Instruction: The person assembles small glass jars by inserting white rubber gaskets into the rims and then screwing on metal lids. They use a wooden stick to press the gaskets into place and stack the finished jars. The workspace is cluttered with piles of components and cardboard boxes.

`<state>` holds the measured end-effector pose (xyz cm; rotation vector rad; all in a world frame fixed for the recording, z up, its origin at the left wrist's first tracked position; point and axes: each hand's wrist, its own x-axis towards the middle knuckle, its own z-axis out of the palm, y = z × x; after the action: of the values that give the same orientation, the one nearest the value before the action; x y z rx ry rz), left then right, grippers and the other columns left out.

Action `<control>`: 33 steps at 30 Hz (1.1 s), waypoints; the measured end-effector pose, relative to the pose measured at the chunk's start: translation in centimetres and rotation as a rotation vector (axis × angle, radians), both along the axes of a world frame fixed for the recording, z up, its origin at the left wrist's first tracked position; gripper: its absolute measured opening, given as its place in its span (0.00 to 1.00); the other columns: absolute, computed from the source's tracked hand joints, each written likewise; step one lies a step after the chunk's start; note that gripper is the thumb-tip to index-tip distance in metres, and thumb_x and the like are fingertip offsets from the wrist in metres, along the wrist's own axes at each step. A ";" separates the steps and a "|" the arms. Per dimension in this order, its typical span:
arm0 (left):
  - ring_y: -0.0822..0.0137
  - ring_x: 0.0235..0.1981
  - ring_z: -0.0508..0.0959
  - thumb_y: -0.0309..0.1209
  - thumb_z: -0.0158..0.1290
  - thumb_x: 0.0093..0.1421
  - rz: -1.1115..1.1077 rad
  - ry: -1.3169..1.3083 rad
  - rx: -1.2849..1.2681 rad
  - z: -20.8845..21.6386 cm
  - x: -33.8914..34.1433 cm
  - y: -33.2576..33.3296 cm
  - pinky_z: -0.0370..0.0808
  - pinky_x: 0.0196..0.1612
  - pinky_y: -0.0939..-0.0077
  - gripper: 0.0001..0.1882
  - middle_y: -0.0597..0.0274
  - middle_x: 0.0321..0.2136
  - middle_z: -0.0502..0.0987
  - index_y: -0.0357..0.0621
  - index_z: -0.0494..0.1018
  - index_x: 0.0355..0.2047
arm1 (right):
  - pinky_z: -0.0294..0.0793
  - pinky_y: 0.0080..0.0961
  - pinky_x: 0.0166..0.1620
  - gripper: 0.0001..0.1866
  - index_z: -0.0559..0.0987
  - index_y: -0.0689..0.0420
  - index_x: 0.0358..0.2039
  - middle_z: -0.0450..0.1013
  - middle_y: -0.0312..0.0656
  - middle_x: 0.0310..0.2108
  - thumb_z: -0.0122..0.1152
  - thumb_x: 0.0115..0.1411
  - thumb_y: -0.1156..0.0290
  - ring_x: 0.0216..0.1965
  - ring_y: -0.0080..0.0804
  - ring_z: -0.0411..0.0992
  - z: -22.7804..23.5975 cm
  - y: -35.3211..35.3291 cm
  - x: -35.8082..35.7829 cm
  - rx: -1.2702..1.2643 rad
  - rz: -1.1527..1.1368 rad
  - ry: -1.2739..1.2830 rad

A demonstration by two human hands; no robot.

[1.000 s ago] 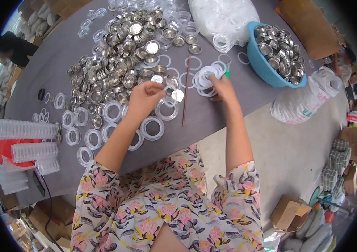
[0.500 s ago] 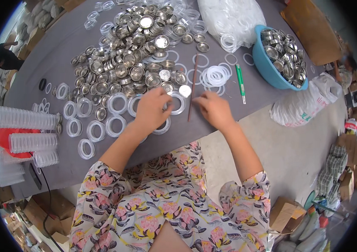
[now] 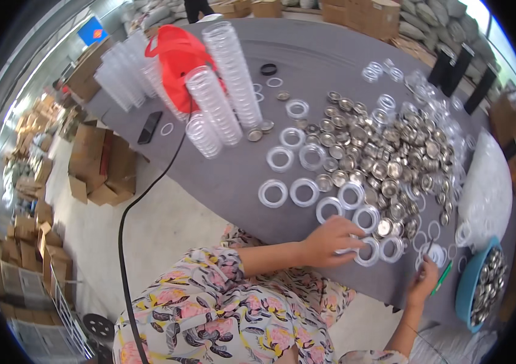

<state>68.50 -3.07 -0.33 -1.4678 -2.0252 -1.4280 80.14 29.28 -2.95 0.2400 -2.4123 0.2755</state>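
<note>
Left hand (image 3: 332,242) was over clear round plastic rings (image 3: 367,262) — no telling its grip — while right hand (image 3: 425,282) gripped a thin dark stick (image 3: 430,246).

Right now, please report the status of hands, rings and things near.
Left hand at clear rings, grip unclear. Right hand seemingly holds stick by white rings. Green cutter beside that hand.

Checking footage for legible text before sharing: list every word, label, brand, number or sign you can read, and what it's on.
No text is readable in this view.
Blue sign: small reddish mark, too small to make out.
Open cardboard box: no lettering legible.
Red bag: none legible.
Metal cups and clear rings: none legible.
</note>
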 end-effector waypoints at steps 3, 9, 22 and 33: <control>0.56 0.49 0.67 0.30 0.61 0.46 0.345 -0.043 -0.074 -1.0 0.2 -5.6 0.62 0.50 0.60 0.23 0.57 0.47 0.68 0.49 0.70 0.44 | 0.69 0.29 0.34 0.09 0.65 0.61 0.40 0.69 0.49 0.37 0.44 0.62 0.70 0.29 0.34 0.66 4.5 -2.7 -0.6 -0.445 -0.099 0.365; 0.53 0.56 0.61 0.35 0.60 0.47 0.522 -0.147 -0.277 -4.1 0.8 -10.5 0.56 0.56 0.53 0.22 0.56 0.50 0.65 0.50 0.70 0.44 | 0.65 0.20 0.28 0.10 0.62 0.63 0.39 0.65 0.44 0.32 0.41 0.61 0.69 0.28 0.26 0.62 9.1 -11.1 1.4 -0.876 -0.110 0.302; 0.50 0.54 0.61 0.32 0.63 0.42 0.684 -0.122 -0.151 -4.7 0.3 -14.6 0.57 0.55 0.55 0.32 0.50 0.51 0.63 0.45 0.67 0.49 | 0.62 0.24 0.26 0.23 0.61 0.59 0.14 0.64 0.43 0.18 0.37 0.66 0.62 0.22 0.29 0.62 3.0 -19.4 -1.3 -1.155 0.050 0.034; 0.52 0.54 0.64 0.35 0.64 0.41 0.527 -0.392 -0.148 -5.5 -2.9 -14.3 0.58 0.57 0.56 0.41 0.48 0.52 0.65 0.39 0.59 0.55 | 0.44 0.21 0.16 0.32 0.52 0.51 0.08 0.52 0.34 0.09 0.31 0.66 0.46 0.12 0.22 0.47 3.3 -22.2 -2.2 -1.700 0.207 0.151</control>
<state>65.61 -17.38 -5.83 -0.6333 -2.5420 -1.4265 77.90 7.10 0.38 -0.2734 -1.2858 2.0509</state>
